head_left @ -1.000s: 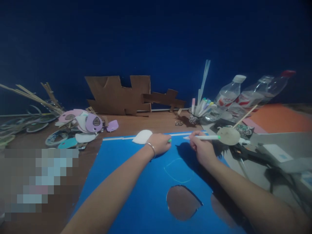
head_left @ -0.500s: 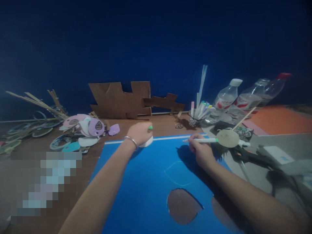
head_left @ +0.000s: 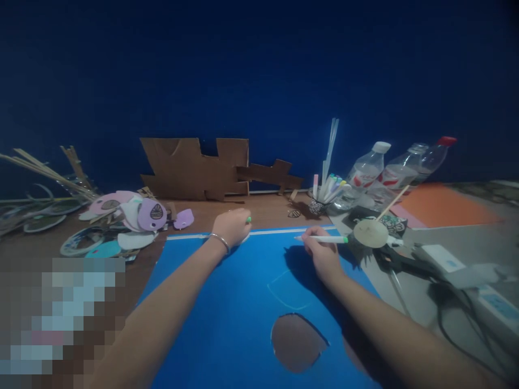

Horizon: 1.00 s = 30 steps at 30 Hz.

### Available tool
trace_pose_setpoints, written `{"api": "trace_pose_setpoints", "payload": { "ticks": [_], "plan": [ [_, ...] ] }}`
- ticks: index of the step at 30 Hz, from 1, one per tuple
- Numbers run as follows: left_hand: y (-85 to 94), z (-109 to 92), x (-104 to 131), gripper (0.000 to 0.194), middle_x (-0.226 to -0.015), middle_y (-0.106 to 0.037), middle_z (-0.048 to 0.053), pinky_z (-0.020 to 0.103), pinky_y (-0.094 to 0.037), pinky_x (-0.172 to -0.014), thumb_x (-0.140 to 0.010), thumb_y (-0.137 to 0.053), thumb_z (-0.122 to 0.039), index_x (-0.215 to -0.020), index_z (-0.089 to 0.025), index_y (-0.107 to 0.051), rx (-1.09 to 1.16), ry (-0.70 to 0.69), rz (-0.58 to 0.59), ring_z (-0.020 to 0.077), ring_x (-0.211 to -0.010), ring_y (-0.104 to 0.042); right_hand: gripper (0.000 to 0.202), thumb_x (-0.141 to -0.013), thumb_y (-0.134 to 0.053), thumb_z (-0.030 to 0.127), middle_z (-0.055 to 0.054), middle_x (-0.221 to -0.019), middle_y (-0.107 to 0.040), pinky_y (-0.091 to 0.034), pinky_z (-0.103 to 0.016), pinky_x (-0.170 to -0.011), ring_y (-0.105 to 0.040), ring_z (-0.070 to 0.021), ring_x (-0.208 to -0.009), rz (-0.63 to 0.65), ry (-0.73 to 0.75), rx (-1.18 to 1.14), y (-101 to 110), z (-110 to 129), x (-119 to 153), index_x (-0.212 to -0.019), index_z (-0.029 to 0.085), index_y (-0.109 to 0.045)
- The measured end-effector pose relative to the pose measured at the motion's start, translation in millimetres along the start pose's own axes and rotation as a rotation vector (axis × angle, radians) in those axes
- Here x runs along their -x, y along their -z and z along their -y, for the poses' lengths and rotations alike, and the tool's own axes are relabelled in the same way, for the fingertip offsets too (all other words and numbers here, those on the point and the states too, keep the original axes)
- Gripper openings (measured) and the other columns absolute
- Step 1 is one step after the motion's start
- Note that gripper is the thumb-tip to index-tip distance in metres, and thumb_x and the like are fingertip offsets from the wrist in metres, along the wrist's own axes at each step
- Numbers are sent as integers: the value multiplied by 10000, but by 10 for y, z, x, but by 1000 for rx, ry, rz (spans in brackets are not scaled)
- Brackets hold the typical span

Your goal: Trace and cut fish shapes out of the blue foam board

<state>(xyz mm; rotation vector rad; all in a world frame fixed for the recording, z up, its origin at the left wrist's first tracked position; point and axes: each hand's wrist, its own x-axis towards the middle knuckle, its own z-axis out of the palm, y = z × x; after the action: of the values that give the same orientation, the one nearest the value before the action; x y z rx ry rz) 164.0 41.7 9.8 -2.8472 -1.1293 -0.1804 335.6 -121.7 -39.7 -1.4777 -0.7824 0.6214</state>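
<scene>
A blue sheet [head_left: 211,302] lies in front of me, with a rounded, pointed hole cut in it and a faint pale leaf-like outline drawn above the hole. My left hand [head_left: 232,227] is closed at the sheet's far edge, and a small green marker cap [head_left: 248,220] pokes out of its fingers. The rim of a white piece [head_left: 245,238] shows under that hand; the rest is hidden. My right hand [head_left: 322,254] grips a white marker [head_left: 327,239] with a green end, its tip pointing left, just above the sheet.
Cut paper fish [head_left: 152,213] and bundled sticks sit at the left. Brown cardboard [head_left: 182,167] leans on the blue wall. A cup of markers [head_left: 318,206], plastic bottles [head_left: 368,167], a round disc on a stick [head_left: 371,233], a black glue gun [head_left: 405,266] and cables crowd the right.
The view has shifted slightly, so most things sit a little further left. Both hands keep their holds, and the marker tip stays pointed left.
</scene>
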Motion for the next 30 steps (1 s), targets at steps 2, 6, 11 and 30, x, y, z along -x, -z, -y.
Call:
{"api": "trace_pose_setpoints", "payload": {
  "ticks": [2, 6, 11, 30],
  "plan": [
    [-8, 59, -9, 170, -853, -628, 51, 271, -360, -591, -801, -408, -241, -790, -195, -572, -9, 5, 14, 193, -769, -572, 144, -750, -569, 338, 64, -491, -417, -281, -256, -442, -385, -132, -463, 5, 6, 12, -53, -9, -6, -719, 236, -473],
    [-38, 150, -42, 177, -862, -632, 55, 274, -361, -585, -797, -409, -239, -789, -189, -578, -24, 4, 24, 196, -773, -581, 143, -747, -563, 349, 59, -496, -426, -286, -256, -438, -394, -134, -461, -8, 13, 36, -150, -21, -19, -713, 238, -479],
    [-80, 281, -87, 181, -875, -636, 64, 285, -366, -592, -794, -412, -258, -791, -185, -578, -45, 9, 45, 209, -793, -589, 118, -726, -577, 316, 64, -475, -429, -269, -250, -433, -381, -126, -452, -34, -7, 2, -258, -12, -34, -698, 238, -493],
    [-138, 472, 37, 688, -1150, -515, 144, 391, -425, -811, -638, -529, -667, -1103, -162, -478, 143, 102, 260, 322, -1040, -503, 144, -709, -579, 325, 75, -473, -405, -243, -246, -438, -352, -111, -447, 75, -32, -109, -252, 6, -72, -666, 226, -484]
  ]
}}
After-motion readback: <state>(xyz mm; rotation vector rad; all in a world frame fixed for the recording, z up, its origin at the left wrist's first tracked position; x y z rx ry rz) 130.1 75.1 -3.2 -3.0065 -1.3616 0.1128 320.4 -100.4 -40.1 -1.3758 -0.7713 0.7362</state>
